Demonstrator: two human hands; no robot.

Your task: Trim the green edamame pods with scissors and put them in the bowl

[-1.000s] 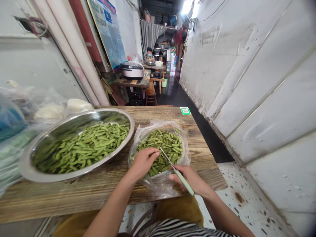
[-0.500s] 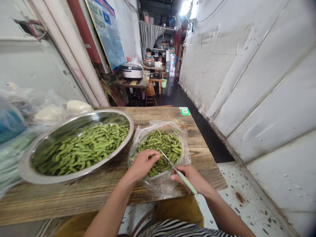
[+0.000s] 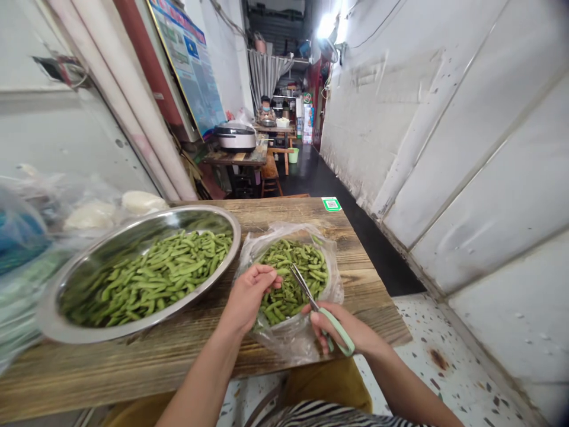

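My right hand (image 3: 338, 329) is wrapped round the pale green handles of a pair of scissors (image 3: 306, 290), whose blades are a little apart and point up and left over the pods. To their left my left hand (image 3: 253, 293) is closed in a pinch on what looks like a green soybean pod (image 3: 278, 281), mostly hidden by the fingertips. Beneath both hands, a clear plastic bag (image 3: 335, 279) lies spread on the table, full of soybean pods (image 3: 288, 252). A large steel basin (image 3: 237, 237) to the left holds many more pods (image 3: 169, 273).
The wooden table (image 3: 368, 308) has a green QR-code card (image 3: 331, 204) at its far right corner. Plastic bags (image 3: 93, 207) crowd the left side. Beyond stand a second table (image 3: 249, 157) with a cooker (image 3: 235, 137), a stool (image 3: 269, 172) and a seated person (image 3: 265, 112).
The scissor blades have spread apart and the handles have opened in my right hand. My left hand has turned, fingertips gathered near the blade tips. The view has shifted slightly.
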